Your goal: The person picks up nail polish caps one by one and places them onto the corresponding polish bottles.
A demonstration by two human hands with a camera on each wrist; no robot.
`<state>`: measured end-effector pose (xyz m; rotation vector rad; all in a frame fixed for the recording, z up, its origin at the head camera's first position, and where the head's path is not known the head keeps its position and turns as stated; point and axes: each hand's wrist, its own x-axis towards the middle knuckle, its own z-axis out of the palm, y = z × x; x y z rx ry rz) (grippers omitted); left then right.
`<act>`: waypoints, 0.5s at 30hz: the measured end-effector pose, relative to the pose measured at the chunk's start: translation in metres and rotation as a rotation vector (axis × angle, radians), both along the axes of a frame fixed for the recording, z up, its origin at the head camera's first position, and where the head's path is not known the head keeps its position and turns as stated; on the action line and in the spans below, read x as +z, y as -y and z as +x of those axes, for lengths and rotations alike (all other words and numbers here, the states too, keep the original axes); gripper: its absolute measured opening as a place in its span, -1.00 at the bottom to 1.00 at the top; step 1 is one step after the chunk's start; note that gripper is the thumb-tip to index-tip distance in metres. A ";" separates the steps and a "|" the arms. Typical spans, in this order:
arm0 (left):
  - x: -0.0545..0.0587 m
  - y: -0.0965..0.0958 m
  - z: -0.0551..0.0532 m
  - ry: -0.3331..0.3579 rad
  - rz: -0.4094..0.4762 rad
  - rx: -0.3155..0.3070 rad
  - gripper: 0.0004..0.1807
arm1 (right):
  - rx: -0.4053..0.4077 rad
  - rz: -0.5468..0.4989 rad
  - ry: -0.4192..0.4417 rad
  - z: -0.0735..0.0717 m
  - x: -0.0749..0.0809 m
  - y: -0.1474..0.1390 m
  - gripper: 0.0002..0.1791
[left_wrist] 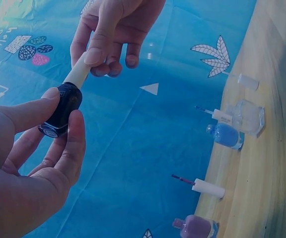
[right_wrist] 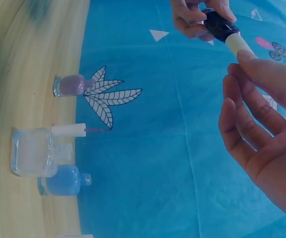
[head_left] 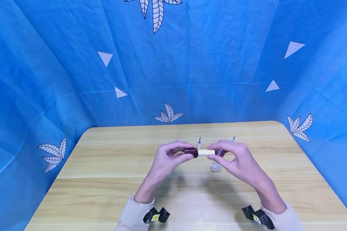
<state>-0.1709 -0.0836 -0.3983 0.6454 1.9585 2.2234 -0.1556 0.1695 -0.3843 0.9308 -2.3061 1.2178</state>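
A dark red nail polish bottle (head_left: 190, 152) with a white cap (head_left: 206, 152) lies sideways in the air over the table. My left hand (head_left: 171, 154) grips the bottle's glass body between thumb and fingers. At the other end, my right hand (head_left: 235, 158) pinches the white cap. In the left wrist view the cap (left_wrist: 76, 72) sits against the neck of the bottle (left_wrist: 62, 110); whether it is fully screwed on I cannot tell. The right wrist view shows the thumb over part of the cap (right_wrist: 239, 43).
Beyond the hands, a clear bottle (right_wrist: 34, 152), a blue polish bottle (right_wrist: 61, 181) and a purple one (right_wrist: 71, 85) stand uncapped on the wooden table (head_left: 104, 192). White brush caps (left_wrist: 209, 188) stand near them, brushes up. A blue patterned cloth (head_left: 219, 64) hangs behind.
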 end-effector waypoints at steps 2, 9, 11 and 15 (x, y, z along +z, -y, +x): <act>0.000 0.000 0.000 -0.001 -0.003 0.002 -0.72 | 0.004 0.007 -0.005 0.000 0.000 0.000 -0.66; 0.000 0.001 0.000 -0.008 0.014 0.007 -0.71 | 0.005 0.006 0.015 -0.002 -0.002 0.003 -0.73; 0.001 0.001 0.000 -0.012 0.016 0.003 -0.71 | 0.002 0.004 0.017 -0.002 -0.003 0.003 -0.74; 0.002 0.000 0.000 -0.019 0.015 -0.003 -0.71 | -0.013 0.007 0.037 0.000 -0.004 0.004 -0.77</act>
